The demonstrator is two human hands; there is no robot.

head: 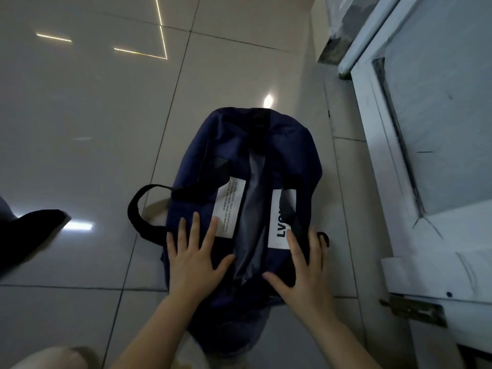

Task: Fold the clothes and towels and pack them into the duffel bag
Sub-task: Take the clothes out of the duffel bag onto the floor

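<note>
Glossy pale floor tiles [80, 107] fill most of the view and mirror thin strips of ceiling light, with a white door [431, 129] standing along the right edge. On the tiles, in the middle, lies the navy duffel bag [213, 145], its top opening parted lengthwise so that grey lining [253, 209] shows down the centre; nothing can be made out inside it. A white label [229, 206] with small print sits left of the opening, and another with large dark letters sits to the right. One black strap handle [138, 209] loops out onto the floor at the left. Left hand [193, 258] and right hand [306, 272] both lie flat on the near end of the bag, fingers spread straight, pressing the fabric either side of the opening. A dark cloth [24, 230] lies at the left edge.
</note>
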